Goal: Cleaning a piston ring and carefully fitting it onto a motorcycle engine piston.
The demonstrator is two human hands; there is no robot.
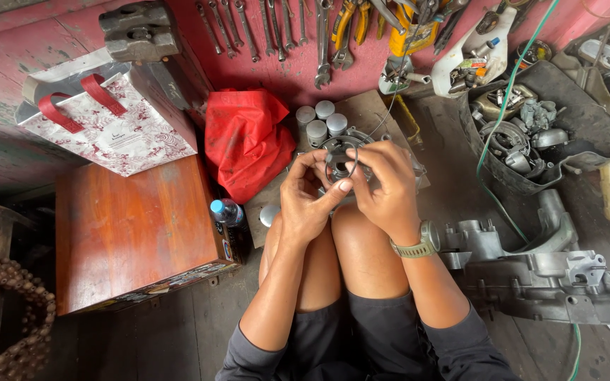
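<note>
I sit on the floor with my knees up. Both hands are raised over my knees and pinch a thin dark ring (341,156) between their fingertips. My left hand (308,200) grips the ring's near left edge. My right hand (384,182), with a watch on its wrist, holds the ring's right side. Just beyond the ring a round grey metal engine part (340,146) lies on a board (365,113), partly hidden by my fingers. Several short grey metal cylinders (321,120) stand behind it.
A red cloth bag (245,137) lies left of the board. A wooden box (135,226) with a plastic bottle (226,213) beside it stands at left. A grey engine casing (538,271) lies at right. Wrenches and pliers (305,28) hang on the red wall. A black tub (531,130) holds engine parts.
</note>
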